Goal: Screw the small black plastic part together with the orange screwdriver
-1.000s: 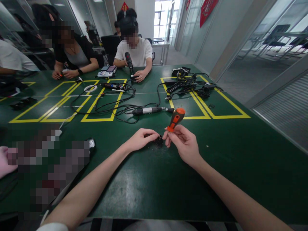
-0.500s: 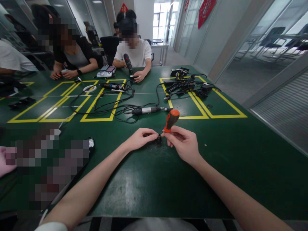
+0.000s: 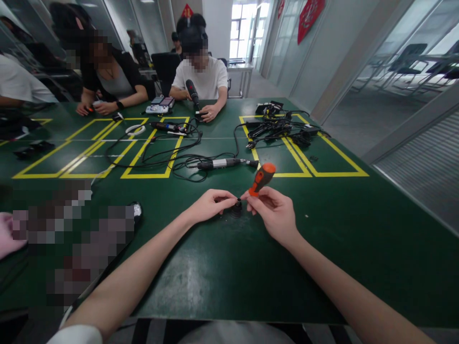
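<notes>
Screwdriver, tip unclear, right hand pinching it, left hand pinching blurry black part

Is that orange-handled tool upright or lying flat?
Upright, but leaning: the orange-handled tool has its rounded end up, tilted toward the picture's right, above the right hand.

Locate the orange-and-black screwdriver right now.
In the head view, the screwdriver is in the right hand, handle up, just right of the small black part.

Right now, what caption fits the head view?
Left hand touches small round black part; right hand holds orange and black handle.
</notes>
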A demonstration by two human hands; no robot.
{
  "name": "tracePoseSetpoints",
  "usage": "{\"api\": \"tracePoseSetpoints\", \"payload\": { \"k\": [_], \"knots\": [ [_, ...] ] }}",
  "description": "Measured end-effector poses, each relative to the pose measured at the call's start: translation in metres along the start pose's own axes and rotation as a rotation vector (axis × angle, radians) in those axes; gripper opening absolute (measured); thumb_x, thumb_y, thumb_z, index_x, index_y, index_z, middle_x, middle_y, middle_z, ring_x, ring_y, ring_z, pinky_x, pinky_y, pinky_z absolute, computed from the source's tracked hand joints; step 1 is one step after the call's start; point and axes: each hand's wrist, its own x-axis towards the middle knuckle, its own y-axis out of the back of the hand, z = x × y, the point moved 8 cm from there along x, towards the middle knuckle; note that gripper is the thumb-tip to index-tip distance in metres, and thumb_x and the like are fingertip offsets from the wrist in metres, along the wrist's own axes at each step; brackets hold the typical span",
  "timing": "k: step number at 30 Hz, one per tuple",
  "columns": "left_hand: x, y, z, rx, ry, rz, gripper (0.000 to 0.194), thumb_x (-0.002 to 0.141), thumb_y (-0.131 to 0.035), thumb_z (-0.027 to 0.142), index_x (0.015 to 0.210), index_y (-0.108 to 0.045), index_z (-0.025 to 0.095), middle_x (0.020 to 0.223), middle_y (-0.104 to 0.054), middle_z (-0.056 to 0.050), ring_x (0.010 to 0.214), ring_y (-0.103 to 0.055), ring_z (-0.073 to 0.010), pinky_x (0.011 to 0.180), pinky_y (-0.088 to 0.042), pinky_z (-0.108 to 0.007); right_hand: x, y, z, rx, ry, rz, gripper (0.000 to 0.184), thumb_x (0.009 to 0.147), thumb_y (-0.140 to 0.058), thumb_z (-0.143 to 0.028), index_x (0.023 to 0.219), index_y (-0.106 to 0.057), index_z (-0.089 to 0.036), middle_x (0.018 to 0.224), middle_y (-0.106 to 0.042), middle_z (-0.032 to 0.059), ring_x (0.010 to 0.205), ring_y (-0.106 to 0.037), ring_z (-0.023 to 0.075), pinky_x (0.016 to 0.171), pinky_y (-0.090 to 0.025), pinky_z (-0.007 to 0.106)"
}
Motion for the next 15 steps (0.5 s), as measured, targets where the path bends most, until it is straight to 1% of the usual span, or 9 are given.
{"api": "tracePoseSetpoints", "payload": {
  "k": [3,6,10,13,15],
  "knots": [
    [-0.001,0.001,0.001,0.001,0.0,0.007,0.037,0.087,-0.066,0.047,0.094,-0.077,0.012,0.069,-0.062,0.001,0.054,-0.046,-0.0089,0.053,-0.038,-0.022,-0.001,-0.004,-0.005,-0.014,0.048,-0.043,0.027,0.092,-0.073,-0.045,0.079,-0.071,-0.021,0.074,-0.069,0.0023,0.054,-0.06,0.0131,0.048,-0.052,0.028],
    [-0.002,0.001,0.0,-0.004,0.01,0.011,0.04,0.086,-0.067,0.049,0.093,-0.077,0.011,0.068,-0.062,0.0,0.055,-0.046,-0.0091,0.053,-0.037,-0.022,-0.002,-0.006,-0.002,0.016,0.043,-0.059,0.029,0.098,-0.065,-0.048,0.087,-0.07,-0.021,0.071,-0.068,0.0015,0.054,-0.06,0.0131,0.05,-0.052,0.028],
    [-0.002,0.001,0.0,-0.016,0.004,0.009,0.041,0.085,-0.067,0.049,0.092,-0.077,0.01,0.071,-0.064,-0.001,0.056,-0.048,-0.0092,0.054,-0.039,-0.022,-0.003,-0.003,0.005,0.031,0.014,-0.025,0.026,0.094,-0.07,-0.047,0.095,-0.065,-0.022,0.073,-0.07,0.0005,0.057,-0.061,0.0131,0.053,-0.054,0.027],
    [0.0,0.001,0.0,-0.029,0.002,0.008,0.039,0.085,-0.068,0.047,0.094,-0.078,0.01,0.074,-0.067,-0.002,0.056,-0.049,-0.0093,0.055,-0.039,-0.022,-0.002,-0.002,0.007,0.005,0.008,-0.028,0.022,0.091,-0.075,-0.041,0.09,-0.063,-0.022,0.071,-0.069,-0.001,0.057,-0.062,0.013,0.056,-0.056,0.027],
    [0.001,0.004,0.0,-0.062,-0.002,0.018,0.038,0.084,-0.069,0.045,0.098,-0.079,0.01,0.078,-0.07,-0.003,0.057,-0.05,-0.0092,0.057,-0.04,-0.023,-0.001,-0.002,0.004,-0.023,0.046,-0.034,0.02,0.091,-0.075,-0.037,0.087,-0.065,-0.021,0.076,-0.069,0.0004,0.058,-0.063,0.0126,0.056,-0.056,0.027]
  ]
}}
